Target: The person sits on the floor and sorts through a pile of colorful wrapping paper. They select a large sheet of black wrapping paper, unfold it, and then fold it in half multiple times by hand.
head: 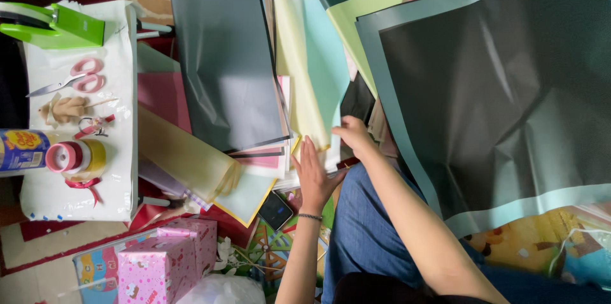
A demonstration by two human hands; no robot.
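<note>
Head view: the left hand (313,173) lies flat with fingers spread, its grip released, pressing on the near edge of a stack of coloured paper sheets (299,75). The right hand (354,133) pinches the near edge of the same stack just to the right. A large dark sheet with pale border (503,94) drapes on the right. Pink-handled scissors (79,78) rest on the white counter (121,177) far left
</note>
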